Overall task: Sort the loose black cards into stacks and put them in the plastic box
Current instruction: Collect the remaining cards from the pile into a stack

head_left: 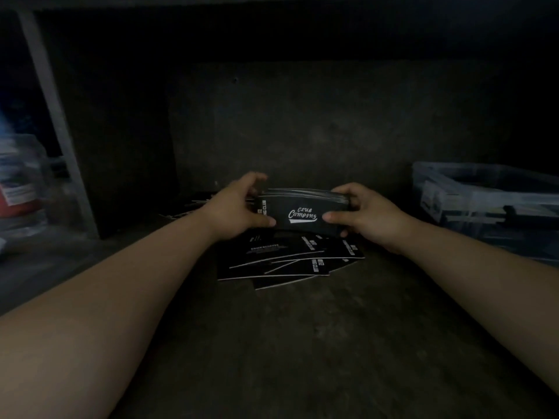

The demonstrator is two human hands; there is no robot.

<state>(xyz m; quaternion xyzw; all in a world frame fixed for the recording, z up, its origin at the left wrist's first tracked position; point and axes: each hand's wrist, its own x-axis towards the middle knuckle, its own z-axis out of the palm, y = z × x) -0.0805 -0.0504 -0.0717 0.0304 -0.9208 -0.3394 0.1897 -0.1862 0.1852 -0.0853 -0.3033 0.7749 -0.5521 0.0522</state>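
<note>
A stack of black cards [302, 211] with white "Club Camping" lettering is held up above the dark surface, its printed face toward me. My left hand [239, 207] grips the stack's left end, thumb in front and fingers behind. The right end is gripped the same way by my right hand [360, 211]. Below the stack, several loose black cards [287, 261] lie fanned and overlapping on the surface. More card edges [193, 205] show behind my left hand. A clear plastic box [484, 204] stands at the right with dark contents inside.
A dark back wall [302, 122] closes the space behind the cards. At the left stand a pale upright post [54, 116] and clear containers [21, 182] with blurred items. Bare dark surface [287, 343] lies between my forearms.
</note>
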